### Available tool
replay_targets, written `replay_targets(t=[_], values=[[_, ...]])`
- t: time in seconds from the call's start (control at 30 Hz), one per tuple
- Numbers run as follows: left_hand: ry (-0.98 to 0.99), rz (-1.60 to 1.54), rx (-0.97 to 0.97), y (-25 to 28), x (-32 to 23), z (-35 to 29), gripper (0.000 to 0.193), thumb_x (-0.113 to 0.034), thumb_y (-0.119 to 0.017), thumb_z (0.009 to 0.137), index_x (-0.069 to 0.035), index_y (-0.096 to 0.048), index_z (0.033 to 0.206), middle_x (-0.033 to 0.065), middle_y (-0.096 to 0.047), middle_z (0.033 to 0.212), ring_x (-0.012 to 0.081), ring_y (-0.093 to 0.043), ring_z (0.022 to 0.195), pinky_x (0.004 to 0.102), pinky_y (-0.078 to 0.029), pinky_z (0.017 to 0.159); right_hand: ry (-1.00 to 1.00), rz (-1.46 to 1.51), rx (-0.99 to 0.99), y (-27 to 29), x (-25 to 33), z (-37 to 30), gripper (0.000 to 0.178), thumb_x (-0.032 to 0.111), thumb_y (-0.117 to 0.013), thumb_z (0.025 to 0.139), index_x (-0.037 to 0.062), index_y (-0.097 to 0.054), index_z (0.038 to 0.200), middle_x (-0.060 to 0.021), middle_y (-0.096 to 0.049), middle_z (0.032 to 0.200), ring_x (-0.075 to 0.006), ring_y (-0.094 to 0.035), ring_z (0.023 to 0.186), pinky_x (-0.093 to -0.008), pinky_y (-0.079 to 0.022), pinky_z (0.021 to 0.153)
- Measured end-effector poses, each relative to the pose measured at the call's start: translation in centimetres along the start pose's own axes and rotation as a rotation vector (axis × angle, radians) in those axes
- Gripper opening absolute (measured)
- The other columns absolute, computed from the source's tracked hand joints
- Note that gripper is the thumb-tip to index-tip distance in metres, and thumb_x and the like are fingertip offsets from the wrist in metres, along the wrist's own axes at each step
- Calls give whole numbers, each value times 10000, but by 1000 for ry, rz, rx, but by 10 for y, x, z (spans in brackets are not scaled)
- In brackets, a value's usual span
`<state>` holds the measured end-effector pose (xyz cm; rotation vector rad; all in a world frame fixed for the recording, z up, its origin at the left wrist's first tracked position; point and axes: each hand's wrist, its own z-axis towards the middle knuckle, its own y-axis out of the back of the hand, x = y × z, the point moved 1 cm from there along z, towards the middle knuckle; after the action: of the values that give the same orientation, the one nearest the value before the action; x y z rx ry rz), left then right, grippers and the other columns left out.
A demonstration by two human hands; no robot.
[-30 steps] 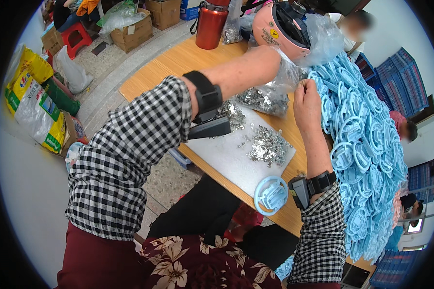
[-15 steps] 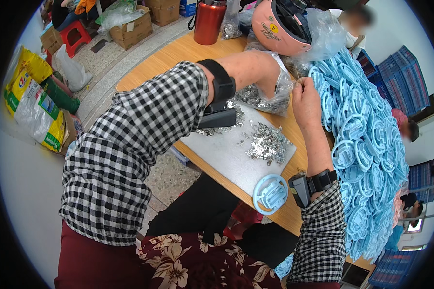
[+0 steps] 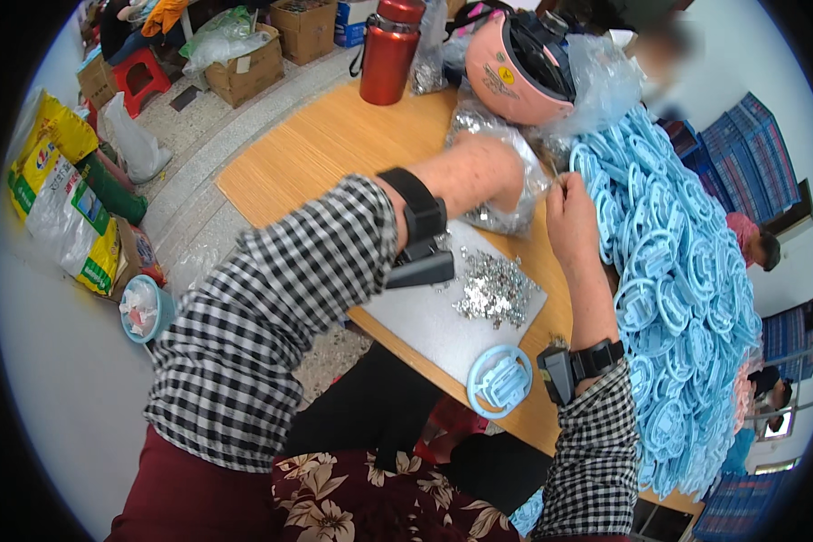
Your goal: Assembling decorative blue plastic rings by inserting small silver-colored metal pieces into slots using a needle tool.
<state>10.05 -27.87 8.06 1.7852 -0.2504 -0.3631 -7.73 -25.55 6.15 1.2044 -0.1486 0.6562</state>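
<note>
A clear plastic bag [image 3: 517, 219] with small shiny metal pieces stands at the far edge of a white board [image 3: 417, 312]. My left hand [image 3: 506, 183] bends down at the bag's mouth; its fingers are hidden. Pinched closed, my right hand [image 3: 569, 204] grips the bag's rim on the right side. On the board lies a loose heap of small silvery metal pieces [image 3: 497, 289]. Nearer to me, a light blue round plastic part [image 3: 499, 381], ring-shaped with a raised middle, rests over the board's near corner.
A tall pile of similar blue plastic parts [image 3: 664, 307] covers the table's right side. Behind the bag sit a pink helmet [image 3: 506, 77] and a red flask [image 3: 389, 56] on the wooden table [image 3: 307, 144]. Cartons [image 3: 244, 70] and a red stool [image 3: 140, 77] stand on the floor.
My left forearm has come lower and slightly right, with the hand bent down at the bag. The right hand keeps its pinch on the rim. The whole view has shifted a little.
</note>
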Motion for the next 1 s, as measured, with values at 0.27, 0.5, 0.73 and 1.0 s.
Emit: replay_targets(t=[0.27, 0.5, 0.73, 1.0], values=[[27, 4, 91, 8, -15, -18, 552, -449, -686, 797, -127, -705, 1245, 82, -694, 1248, 289, -660, 1148, 561, -437, 1000, -74, -96, 57, 3, 7, -9, 206, 235, -505, 986, 45, -550, 1050, -235, -674, 946, -433, -641, 889, -503, -481, 749], [150, -35, 221, 9, -16, -15, 557, -438, -690, 802, -120, -693, 1260, 72, -693, 1252, 272, -669, 1134, 564, -431, 991, -77, -136, 113, 4, 2, -10, 218, 246, -497, 1000, 41, -541, 1058, -245, -672, 953, -451, -635, 902, -524, -477, 765], [-101, -1, -108, 1, -3, 2, 373, -354, -690, 782, -77, -762, 1021, 146, -730, 1065, 312, -693, 1011, 434, -524, 893, -77, -107, 77, 7, -7, -8, 231, 249, -493, 994, 33, -528, 1072, -279, -671, 953, -482, -632, 913, -546, -476, 773], [-323, 54, -164, 1, 25, 50, 345, -274, -573, 856, -33, -767, 1009, 199, -728, 1046, 343, -693, 974, 440, -527, 859, -73, 17, 35, 4, -4, -4, 232, 222, -481, 1007, 7, -542, 1070, -229, -677, 897, -384, -646, 840, -453, -494, 755]])
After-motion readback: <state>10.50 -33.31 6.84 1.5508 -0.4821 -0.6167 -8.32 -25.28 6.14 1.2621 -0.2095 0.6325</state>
